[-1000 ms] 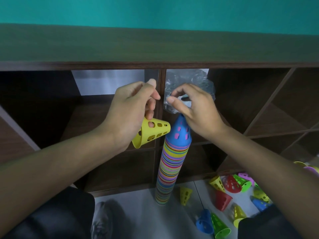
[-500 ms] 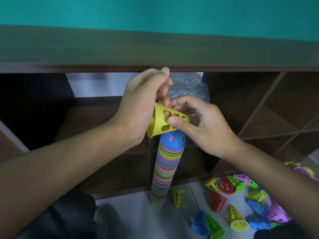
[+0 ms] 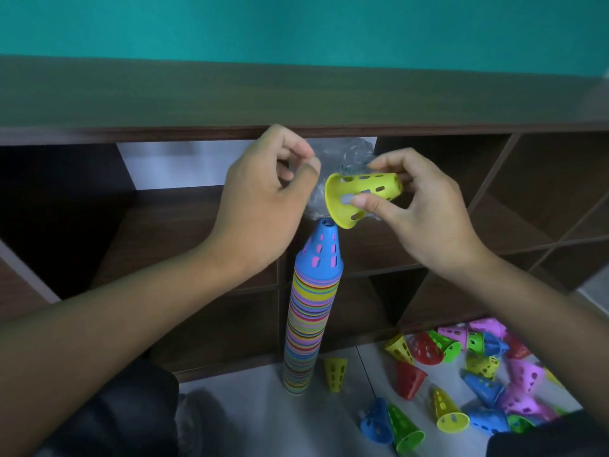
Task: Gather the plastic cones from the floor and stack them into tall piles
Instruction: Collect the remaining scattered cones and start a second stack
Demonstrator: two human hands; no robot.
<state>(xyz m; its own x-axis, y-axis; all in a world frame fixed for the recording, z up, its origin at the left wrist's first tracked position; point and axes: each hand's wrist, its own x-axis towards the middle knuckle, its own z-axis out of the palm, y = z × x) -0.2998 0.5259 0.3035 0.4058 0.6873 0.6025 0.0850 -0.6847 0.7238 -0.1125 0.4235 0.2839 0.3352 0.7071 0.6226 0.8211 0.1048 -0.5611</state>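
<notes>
A tall striped pile of cones [image 3: 306,324] stands on the floor, topped by a blue cone [image 3: 321,255]. My right hand [image 3: 425,212] grips a yellow perforated cone [image 3: 362,196], tilted on its side with its wide mouth facing left, just above and right of the pile's tip. My left hand [image 3: 267,199] hovers left of it with fingers curled and nothing in them. Several loose cones [image 3: 474,374] in yellow, red, pink, blue and green lie on the floor at lower right.
A dark wooden shelf unit [image 3: 296,103] with open compartments stands right behind the pile. Crumpled clear plastic [image 3: 349,156] sits in a compartment behind my hands. A single yellow cone [image 3: 336,372] stands by the pile's base. My dark-clothed knees fill the bottom corners.
The yellow cone passed from my left hand to my right hand. My left hand let go and drew back to the left; the cone now lies tilted beside the pile's tip.
</notes>
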